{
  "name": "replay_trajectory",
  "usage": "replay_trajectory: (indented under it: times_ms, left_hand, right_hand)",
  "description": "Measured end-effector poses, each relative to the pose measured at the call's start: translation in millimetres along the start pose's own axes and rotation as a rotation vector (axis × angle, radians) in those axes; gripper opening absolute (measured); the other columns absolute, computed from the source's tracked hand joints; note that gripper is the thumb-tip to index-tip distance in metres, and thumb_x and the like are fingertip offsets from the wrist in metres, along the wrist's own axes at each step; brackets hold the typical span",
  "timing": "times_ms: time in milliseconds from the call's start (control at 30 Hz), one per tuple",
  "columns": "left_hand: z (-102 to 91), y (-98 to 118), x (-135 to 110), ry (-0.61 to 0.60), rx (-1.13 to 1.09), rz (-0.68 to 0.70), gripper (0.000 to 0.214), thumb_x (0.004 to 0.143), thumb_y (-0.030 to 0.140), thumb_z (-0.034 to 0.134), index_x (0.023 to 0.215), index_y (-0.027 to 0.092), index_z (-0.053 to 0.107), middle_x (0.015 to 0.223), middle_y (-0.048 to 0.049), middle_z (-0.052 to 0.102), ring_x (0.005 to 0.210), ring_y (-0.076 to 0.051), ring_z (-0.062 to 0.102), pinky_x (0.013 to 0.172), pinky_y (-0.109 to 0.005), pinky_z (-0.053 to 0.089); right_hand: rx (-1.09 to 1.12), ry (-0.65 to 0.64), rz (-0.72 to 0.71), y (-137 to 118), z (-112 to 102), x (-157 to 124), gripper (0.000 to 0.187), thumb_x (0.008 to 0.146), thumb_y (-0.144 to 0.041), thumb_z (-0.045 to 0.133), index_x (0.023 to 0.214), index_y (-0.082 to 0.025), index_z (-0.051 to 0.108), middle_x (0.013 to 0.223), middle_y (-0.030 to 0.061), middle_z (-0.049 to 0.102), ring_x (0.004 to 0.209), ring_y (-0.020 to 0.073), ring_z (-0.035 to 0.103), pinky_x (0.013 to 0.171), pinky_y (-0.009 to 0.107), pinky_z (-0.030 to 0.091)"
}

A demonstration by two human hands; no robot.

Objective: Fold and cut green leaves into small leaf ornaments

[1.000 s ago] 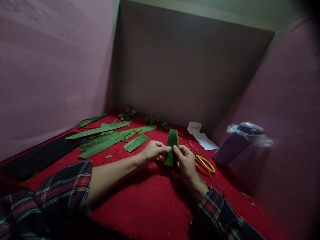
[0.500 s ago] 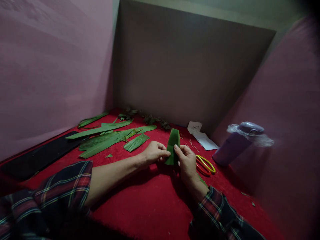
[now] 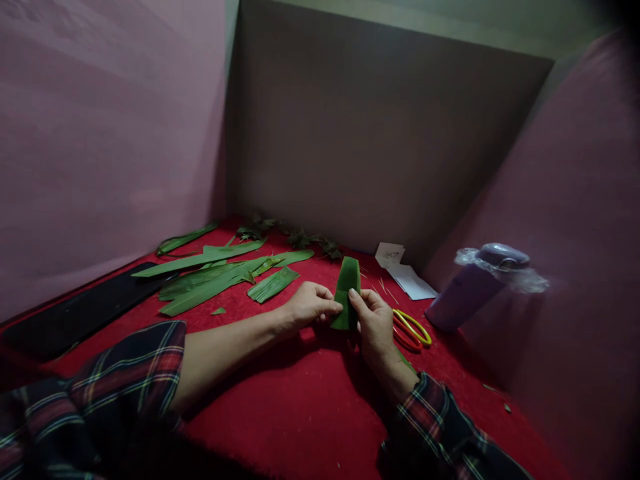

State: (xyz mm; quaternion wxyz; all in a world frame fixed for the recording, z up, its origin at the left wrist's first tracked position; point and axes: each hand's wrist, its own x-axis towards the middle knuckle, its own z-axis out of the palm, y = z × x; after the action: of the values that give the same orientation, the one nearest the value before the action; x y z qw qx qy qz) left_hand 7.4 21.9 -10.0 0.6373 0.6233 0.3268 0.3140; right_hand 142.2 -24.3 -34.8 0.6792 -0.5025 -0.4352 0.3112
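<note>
A broad piece of green leaf (image 3: 348, 277) stands upright between my hands above the red cloth (image 3: 290, 427). My left hand (image 3: 314, 304) pinches its left edge low down, thumb toward me. On the opposite edge, my right hand (image 3: 373, 320) grips the leaf with the thumb laid on its face. The fingers behind the leaf are hidden. Just beyond my right hand lie the looped handles of scissors (image 3: 413, 330), one red and one yellow; their blades are out of sight.
Long green leaves (image 3: 220, 287) and a short cut leaf piece (image 3: 273, 285) lie to the left, near a black board (image 3: 80, 313). Leafy sprigs (image 3: 300, 238) line the back. At right are white papers (image 3: 411, 281), thin sticks (image 3: 384, 288) and a purple bottle (image 3: 465, 293) with clear plastic.
</note>
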Motion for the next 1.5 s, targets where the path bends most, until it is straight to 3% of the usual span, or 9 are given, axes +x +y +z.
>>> replay_trajectory:
  times_ms: [367,700,933,1500]
  left_hand:
    - [1.3,1,-1,0.007,-0.004,-0.002,0.023,0.055,0.03,0.067,0.053,0.014,0.05,0.04,0.0035,0.049,0.037,-0.006,0.04,0.041,-0.019,0.029]
    - [0.6,1,-2,-0.003,0.021,0.056,0.037,0.061,0.048,0.065,0.059,0.014,0.049,0.044,0.0039,0.047,0.039,-0.006,0.042,0.041,-0.019,0.032]
    - [1.3,4,-2,0.087,-0.102,0.095,0.033,0.058,0.042,0.067,0.062,0.012,0.053,0.053,0.0027,0.049,0.045,-0.006,0.044,0.045,-0.02,0.033]
    - [0.5,3,0,0.119,-0.115,0.125,0.029,0.054,0.037,0.07,0.059,0.012,0.055,0.052,0.0025,0.05,0.048,-0.007,0.044,0.05,-0.021,0.034]
  right_hand:
    - [0.019,0.002,0.023,-2,1,0,0.028,0.067,-0.043,0.067,0.068,-0.018,0.055,0.06,-0.002,0.057,0.051,0.0118,0.049,0.045,0.023,0.04]
    - [0.024,-0.058,0.038,-6,2,-4,0.029,0.067,-0.043,0.067,0.067,-0.017,0.055,0.058,-0.0026,0.054,0.049,0.011,0.047,0.044,0.022,0.039]
    - [0.023,-0.127,0.062,-12,6,-8,0.028,0.065,-0.042,0.069,0.067,-0.017,0.056,0.059,-0.003,0.052,0.049,0.009,0.043,0.042,0.019,0.036]
    - [0.037,-0.146,0.054,-10,7,-8,0.027,0.065,-0.041,0.069,0.068,-0.017,0.057,0.057,-0.0034,0.052,0.049,0.0092,0.044,0.039,0.018,0.033]
